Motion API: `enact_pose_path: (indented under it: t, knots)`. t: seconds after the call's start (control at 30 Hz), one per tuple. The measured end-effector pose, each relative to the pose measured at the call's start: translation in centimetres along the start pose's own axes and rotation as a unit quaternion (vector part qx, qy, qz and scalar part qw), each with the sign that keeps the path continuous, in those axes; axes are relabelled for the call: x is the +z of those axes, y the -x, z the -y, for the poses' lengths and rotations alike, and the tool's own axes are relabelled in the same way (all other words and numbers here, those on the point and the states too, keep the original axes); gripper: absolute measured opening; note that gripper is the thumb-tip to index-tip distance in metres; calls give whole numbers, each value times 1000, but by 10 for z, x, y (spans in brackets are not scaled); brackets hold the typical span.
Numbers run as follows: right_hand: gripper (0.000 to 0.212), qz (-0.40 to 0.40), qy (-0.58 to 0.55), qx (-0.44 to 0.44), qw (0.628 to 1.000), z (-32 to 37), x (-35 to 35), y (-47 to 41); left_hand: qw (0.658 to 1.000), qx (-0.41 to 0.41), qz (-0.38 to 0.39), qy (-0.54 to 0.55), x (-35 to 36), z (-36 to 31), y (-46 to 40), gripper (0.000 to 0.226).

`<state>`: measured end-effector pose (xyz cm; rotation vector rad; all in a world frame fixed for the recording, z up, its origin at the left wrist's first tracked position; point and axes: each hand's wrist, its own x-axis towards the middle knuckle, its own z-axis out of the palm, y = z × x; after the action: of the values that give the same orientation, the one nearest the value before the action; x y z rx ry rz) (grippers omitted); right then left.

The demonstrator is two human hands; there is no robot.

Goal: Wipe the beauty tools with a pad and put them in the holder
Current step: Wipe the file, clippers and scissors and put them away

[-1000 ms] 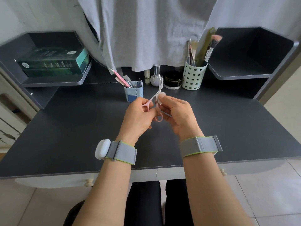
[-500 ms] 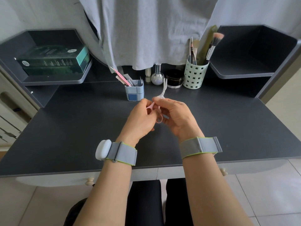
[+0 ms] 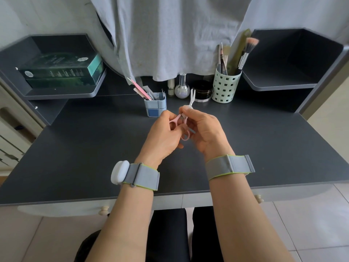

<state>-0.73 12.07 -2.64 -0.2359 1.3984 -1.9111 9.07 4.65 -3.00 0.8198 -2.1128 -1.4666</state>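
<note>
Small pink-handled scissors (image 3: 192, 95) point away from me above the middle of the dark desk, blades slightly apart. My left hand (image 3: 162, 135) grips one pink finger loop. My right hand (image 3: 204, 129) pinches a small white pad (image 3: 187, 107) around the scissors near the pivot, below the blades. A blue square holder (image 3: 155, 106) stands just beyond my left hand with a pink file, tweezers and other tools in it. A pale green perforated cup (image 3: 225, 86) with brushes stands at the back right.
Behind the scissors stand a small round glass bottle (image 3: 182, 89), a slim tube (image 3: 170, 87) and a black jar (image 3: 203, 91). A grey cloth (image 3: 170, 35) hangs over the back. Green boxes (image 3: 60, 72) fill the left shelf. The right shelf (image 3: 283, 80) juts out.
The scissor blades have opened slightly, and my right fingers with the pad have slid down the blades to sit near the pivot. Both hands stay in about the same spot.
</note>
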Motion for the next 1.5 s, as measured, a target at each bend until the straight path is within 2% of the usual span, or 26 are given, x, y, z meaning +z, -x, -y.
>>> enact_pose_path:
  t: [0.17,0.33,0.53,0.8,0.93,1.13,1.5]
  knots:
    - [12,-24,9,-17,1000,-1,-1,-2,1000,-6,14,-1,-5,2,2,19]
    - [17,-35,13,-20,999,0,-1,-2,1000,-3,14,-16,-8,1,5,21]
    - [12,-46,0,-22,999,3,1,-2,1000,-6,19,-20,-10,1,7,23]
    - [16,-11,9,-14,1000,3,-2,1,1000,-15,11,-12,-12,3,9,24]
    - [8,-9,-9,0,1000,3,-2,-1,1000,-12,13,-3,-14,1,9,24]
    - [14,7,3,33,999,3,-6,-3,1000,-8,17,-21,-14,2,9,24]
    - [11,-3,-41,10,999,8,-4,-7,999,-15,31,-13,-14,-3,9,24]
